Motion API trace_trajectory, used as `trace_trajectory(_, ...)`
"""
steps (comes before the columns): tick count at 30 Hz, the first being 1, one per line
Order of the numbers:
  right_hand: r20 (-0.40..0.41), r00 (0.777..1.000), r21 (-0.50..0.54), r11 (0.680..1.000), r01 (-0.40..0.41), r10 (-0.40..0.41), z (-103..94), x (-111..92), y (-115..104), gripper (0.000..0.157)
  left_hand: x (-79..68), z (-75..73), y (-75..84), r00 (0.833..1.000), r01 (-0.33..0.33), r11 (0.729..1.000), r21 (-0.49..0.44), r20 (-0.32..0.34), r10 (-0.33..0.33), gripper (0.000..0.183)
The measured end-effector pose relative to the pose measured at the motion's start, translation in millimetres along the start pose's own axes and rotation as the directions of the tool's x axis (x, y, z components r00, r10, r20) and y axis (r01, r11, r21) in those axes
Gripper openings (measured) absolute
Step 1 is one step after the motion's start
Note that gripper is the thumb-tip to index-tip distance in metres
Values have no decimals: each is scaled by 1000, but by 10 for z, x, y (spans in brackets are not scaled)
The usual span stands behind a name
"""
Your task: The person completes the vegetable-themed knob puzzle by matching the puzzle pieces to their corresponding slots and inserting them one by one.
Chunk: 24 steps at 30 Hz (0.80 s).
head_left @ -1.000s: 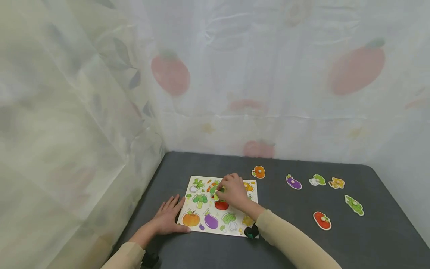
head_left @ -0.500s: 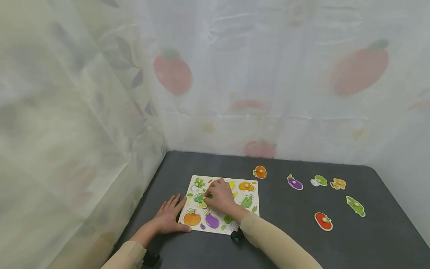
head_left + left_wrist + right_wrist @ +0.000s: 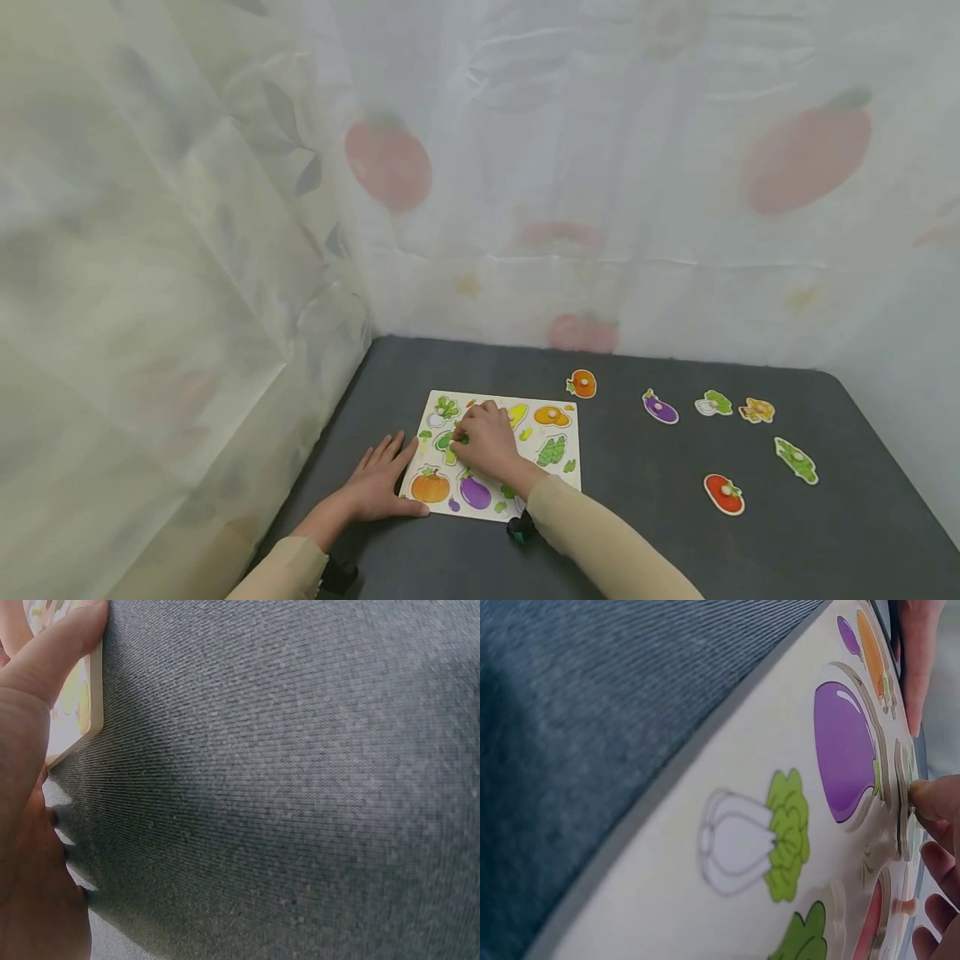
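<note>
A white vegetable puzzle board (image 3: 489, 517) lies on the dark table. My left hand (image 3: 378, 485) rests along its left edge, fingers spread and straight, the thumb at the near left corner. In the left wrist view that thumb (image 3: 56, 652) lies over the board's corner (image 3: 91, 712). My right hand (image 3: 487, 443) pinches a broccoli puzzle piece (image 3: 445, 447) close over the printed broccoli. From the right wrist, the piece (image 3: 902, 810) appears edge-on under my fingertips, beside the purple eggplant recess (image 3: 846, 754). My right hand hides the board's middle.
Loose knobbed pieces lie right of the board: pumpkin (image 3: 581, 384), eggplant (image 3: 660, 407), bok choy (image 3: 713, 403), a yellow-orange piece (image 3: 757, 410), a long green piece (image 3: 797, 460) and tomato (image 3: 724, 494). A printed curtain (image 3: 480, 292) hangs behind the table (image 3: 637, 542).
My right hand has moved left across the board with the broccoli piece, from above the tomato picture to the broccoli picture. My left hand stays in place.
</note>
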State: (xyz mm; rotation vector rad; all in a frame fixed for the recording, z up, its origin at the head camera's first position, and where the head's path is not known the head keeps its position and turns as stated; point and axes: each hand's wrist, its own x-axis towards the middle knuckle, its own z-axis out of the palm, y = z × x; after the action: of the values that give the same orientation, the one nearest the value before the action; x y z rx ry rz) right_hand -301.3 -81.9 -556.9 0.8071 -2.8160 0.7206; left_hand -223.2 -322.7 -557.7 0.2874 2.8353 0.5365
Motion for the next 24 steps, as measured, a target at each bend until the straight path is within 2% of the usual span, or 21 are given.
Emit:
trace_trajectory(12, -28, 1000, 1, 1000, -3, 3, 32, 30, -22, 13, -44, -90, 98, 1000, -8, 1000, 10, 21, 8, 125)
trace_trajectory(19, -52, 999, 14, 1000, 11, -10, 74, 35, -15, 11, -27, -56, 60, 1000, -16, 1000, 11, 17, 16, 124)
trace_trajectory(24, -41, 999, 24, 1000, 9, -8, 79, 33, -19, 11, -36, -65, 66, 1000, -19, 1000, 3, 16, 19, 124)
